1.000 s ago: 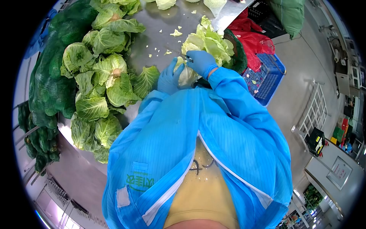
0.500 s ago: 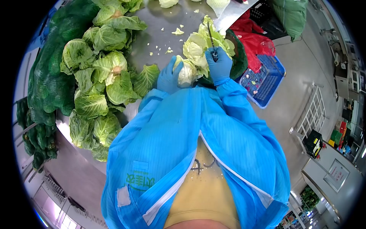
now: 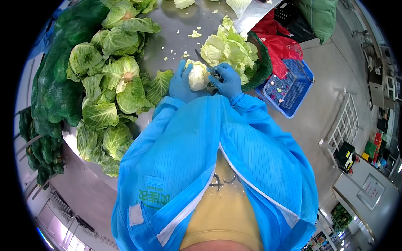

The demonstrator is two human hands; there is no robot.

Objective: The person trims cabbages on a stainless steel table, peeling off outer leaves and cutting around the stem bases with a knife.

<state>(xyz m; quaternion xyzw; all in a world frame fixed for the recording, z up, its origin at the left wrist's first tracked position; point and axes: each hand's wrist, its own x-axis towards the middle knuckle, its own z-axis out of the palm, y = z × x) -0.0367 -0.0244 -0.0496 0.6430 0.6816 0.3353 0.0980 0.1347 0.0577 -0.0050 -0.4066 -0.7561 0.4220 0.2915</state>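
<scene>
A pale, trimmed cabbage head (image 3: 197,76) sits close in front of my body. My left hand (image 3: 181,83), in a blue glove, is wrapped round its left side. On the other side my gloved right hand (image 3: 230,82) grips a knife (image 3: 203,57) by its dark handle. The thin blade points forward and left, over or just beyond the top of the cabbage head; whether it touches cannot be made out. To the right of it, loose pale cabbage leaves (image 3: 228,52) are heaped at a dark green container (image 3: 264,62). Small cabbage scraps (image 3: 194,34) dot the metal table (image 3: 165,37).
Untrimmed green cabbages (image 3: 121,73) are piled along the table's left side, beside green mesh sacks (image 3: 56,75). A red bag (image 3: 278,44) and a blue crate (image 3: 293,90) stand at the right. More pale cabbage pieces (image 3: 239,6) lie at the far edge.
My right hand has come down and left from the leaf heap to the cabbage head, and the knife has swung from pointing forward to pointing left. My left hand has shifted slightly left with the cabbage.
</scene>
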